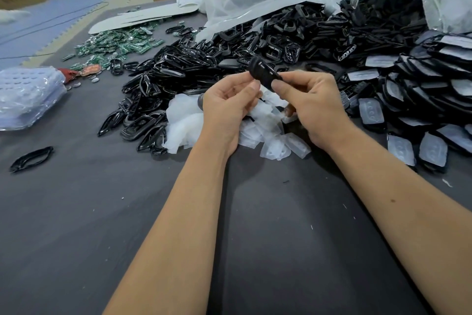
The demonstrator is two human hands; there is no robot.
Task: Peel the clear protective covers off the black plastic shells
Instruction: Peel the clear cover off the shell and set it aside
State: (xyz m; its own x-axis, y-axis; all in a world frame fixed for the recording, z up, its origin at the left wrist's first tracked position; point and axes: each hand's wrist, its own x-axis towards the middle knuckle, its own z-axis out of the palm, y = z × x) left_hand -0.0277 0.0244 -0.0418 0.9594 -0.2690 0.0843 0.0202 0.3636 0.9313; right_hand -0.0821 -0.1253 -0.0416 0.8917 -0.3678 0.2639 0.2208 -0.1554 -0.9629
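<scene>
Dark grey tabletop [76, 212] runs under everything, with heaps of black parts across the upper half of the frame. Both your hands pinch one black shell [264, 74] just above centre: left hand [229, 102] by thumb and fingertips at its left end, right hand [314, 105] at its right end. Hold the shell steady with the right, catch the cover's edge (I cannot see it clearly), and peel slowly over the pile of clear covers [255, 123] below.

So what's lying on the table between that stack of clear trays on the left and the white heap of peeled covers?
In the head view, a pile of black shells lies between the clear trays and peeled covers; otherwise bare dark table.
</scene>
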